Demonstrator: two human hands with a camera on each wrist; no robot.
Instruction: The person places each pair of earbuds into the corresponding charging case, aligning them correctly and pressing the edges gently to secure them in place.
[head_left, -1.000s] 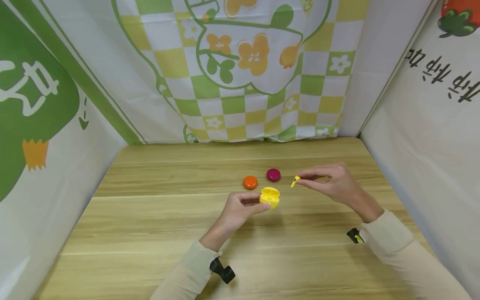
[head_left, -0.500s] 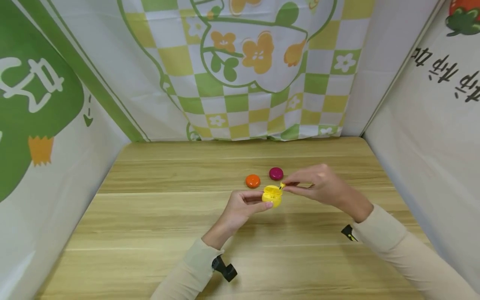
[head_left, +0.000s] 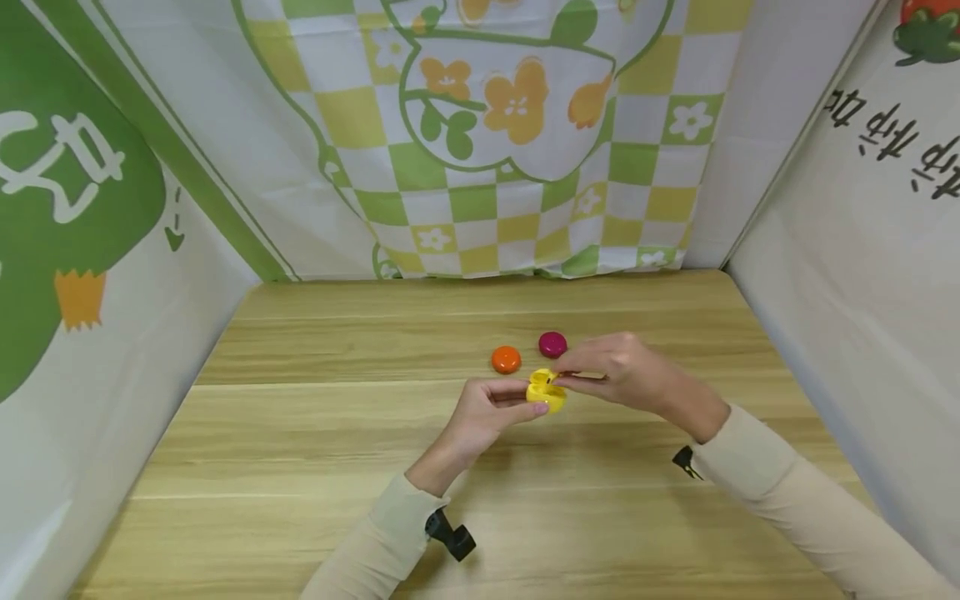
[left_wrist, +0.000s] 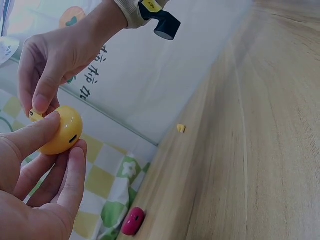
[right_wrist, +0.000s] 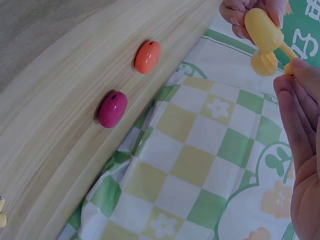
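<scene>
My left hand (head_left: 474, 418) holds a yellow earbud case (head_left: 547, 402) between thumb and fingers, its lid raised. Opposite it, my right hand (head_left: 626, 377) pinches a yellow earbud (right_wrist: 288, 51), whose stem points into the mouth of the case. In the left wrist view the case (left_wrist: 70, 131) shows its rounded underside with a dark port, and the thumb presses along its side. Both hands are above the table. A second yellow earbud (left_wrist: 181, 128) lies on the wood; in the head view it is hidden.
Behind the hands, an orange case (head_left: 506, 359) and a magenta case (head_left: 552, 344) rest closed on the wooden table (head_left: 315, 433). Printed cloth (head_left: 472, 208) hangs along the back edge, with white panels at both sides. A black wrist camera (head_left: 452, 535) is on the left sleeve.
My right hand has moved left with the earbud, from a hand's width off to the case's opening. The earbud has turned its stem toward the case. My left hand has barely moved.
</scene>
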